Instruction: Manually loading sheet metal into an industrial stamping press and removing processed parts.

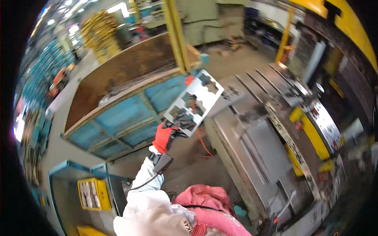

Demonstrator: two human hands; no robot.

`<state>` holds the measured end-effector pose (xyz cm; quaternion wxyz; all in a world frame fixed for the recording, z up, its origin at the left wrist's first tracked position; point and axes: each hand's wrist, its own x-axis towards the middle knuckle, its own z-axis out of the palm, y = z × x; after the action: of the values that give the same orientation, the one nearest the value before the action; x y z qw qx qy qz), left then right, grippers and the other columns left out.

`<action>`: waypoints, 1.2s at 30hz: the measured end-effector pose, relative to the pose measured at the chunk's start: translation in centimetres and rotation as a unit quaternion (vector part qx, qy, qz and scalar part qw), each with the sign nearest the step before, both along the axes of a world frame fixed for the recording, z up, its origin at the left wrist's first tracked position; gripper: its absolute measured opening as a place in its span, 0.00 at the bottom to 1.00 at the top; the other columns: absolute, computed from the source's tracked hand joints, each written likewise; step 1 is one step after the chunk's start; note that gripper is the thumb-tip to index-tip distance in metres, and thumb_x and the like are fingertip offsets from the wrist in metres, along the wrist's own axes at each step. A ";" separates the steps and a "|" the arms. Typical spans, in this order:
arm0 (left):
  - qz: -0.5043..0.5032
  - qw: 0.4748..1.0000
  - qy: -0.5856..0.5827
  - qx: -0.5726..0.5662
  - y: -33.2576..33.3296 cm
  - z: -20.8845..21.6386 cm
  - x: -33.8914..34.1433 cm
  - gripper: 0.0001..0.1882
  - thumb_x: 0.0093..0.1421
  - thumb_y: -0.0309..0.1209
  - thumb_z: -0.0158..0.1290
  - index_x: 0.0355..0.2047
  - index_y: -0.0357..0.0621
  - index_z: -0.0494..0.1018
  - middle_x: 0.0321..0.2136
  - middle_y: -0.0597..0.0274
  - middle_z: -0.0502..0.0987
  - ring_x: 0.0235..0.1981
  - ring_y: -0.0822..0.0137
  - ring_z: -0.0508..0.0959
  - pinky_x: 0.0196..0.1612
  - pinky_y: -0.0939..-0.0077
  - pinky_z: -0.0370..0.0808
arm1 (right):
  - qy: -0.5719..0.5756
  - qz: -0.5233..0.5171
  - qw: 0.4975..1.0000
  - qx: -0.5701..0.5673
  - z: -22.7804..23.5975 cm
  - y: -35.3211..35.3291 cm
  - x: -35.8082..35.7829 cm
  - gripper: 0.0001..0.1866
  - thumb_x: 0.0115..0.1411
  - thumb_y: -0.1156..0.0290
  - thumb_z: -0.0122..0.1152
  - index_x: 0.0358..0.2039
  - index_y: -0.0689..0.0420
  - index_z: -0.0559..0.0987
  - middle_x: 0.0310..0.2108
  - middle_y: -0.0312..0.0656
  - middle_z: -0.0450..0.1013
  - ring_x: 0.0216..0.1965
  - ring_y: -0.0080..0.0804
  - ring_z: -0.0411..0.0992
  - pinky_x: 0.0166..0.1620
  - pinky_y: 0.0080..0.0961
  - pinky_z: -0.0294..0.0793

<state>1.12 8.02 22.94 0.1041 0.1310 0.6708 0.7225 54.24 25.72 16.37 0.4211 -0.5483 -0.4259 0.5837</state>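
The pale metal frame (pixel 205 98) sits just above the middle of the picture, up and to the right of my left hand (pixel 162 137), with its long axis slanting from the grip toward the upper right. I have it by its lower-left end only: my gloved fingers are closed around that corner, pinching the edge, and the far end stands free with no second hand on it that I can make out. My left is the nearer hand; my right is out of the picture, so I cannot tell how it is held. Behind the frame, toward the upper left, stands the big blue-sided bin (pixel 122 118), and the frame's upper-left edge overlaps it in view; whether they touch, I cannot tell. The grey metal worktable (pixel 256 145) lies to the right, and the orange cord (pixel 201 141) trails below the frame. Counting up: one frame, one hand of mine showing, one wrist device (pixel 162 162) on my white sleeve, one bin, one worktable, one cord, one yellow post (pixel 177 35) rising at the top, and two yellow boxes at the lower left, the fuller view being the crate (pixel 104 194) of pale pieces, whose number is too blurred to count.
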 end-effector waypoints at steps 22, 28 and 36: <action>0.233 0.954 0.153 -0.108 0.4 6.7 -21.9 0.32 0.53 0.41 0.53 0.55 0.39 0.58 0.44 0.51 0.71 0.46 0.67 0.69 0.47 0.75 0.65 | -0.005 0.079 0.994 0.070 1.4 2.7 -12.9 0.14 0.56 0.64 0.52 0.34 0.64 0.73 0.20 0.41 0.69 0.19 0.27 0.65 0.21 0.24 0.66; -0.012 0.972 0.218 -0.089 2.1 -0.2 -8.3 0.20 0.58 0.25 0.45 0.52 0.38 0.63 0.49 0.57 0.68 0.50 0.67 0.66 0.54 0.75 0.60 | -0.080 0.155 0.983 0.057 6.0 2.6 -16.3 0.12 0.55 0.65 0.53 0.37 0.57 0.71 0.24 0.30 0.65 0.26 0.17 0.62 0.29 0.18 0.64; -0.293 0.955 0.016 -0.053 8.4 -6.2 7.3 0.20 0.58 0.26 0.46 0.52 0.36 0.63 0.46 0.58 0.70 0.46 0.70 0.69 0.49 0.79 0.64 | -0.059 0.101 0.993 0.001 8.3 2.3 -10.8 0.25 0.55 0.63 0.51 0.51 0.61 0.65 0.29 0.37 0.70 0.24 0.20 0.67 0.29 0.18 0.68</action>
<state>8.38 16.39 16.75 0.3068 0.3275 0.6418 0.6218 43.47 27.98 24.72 0.3345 -0.5357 -0.5035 0.5896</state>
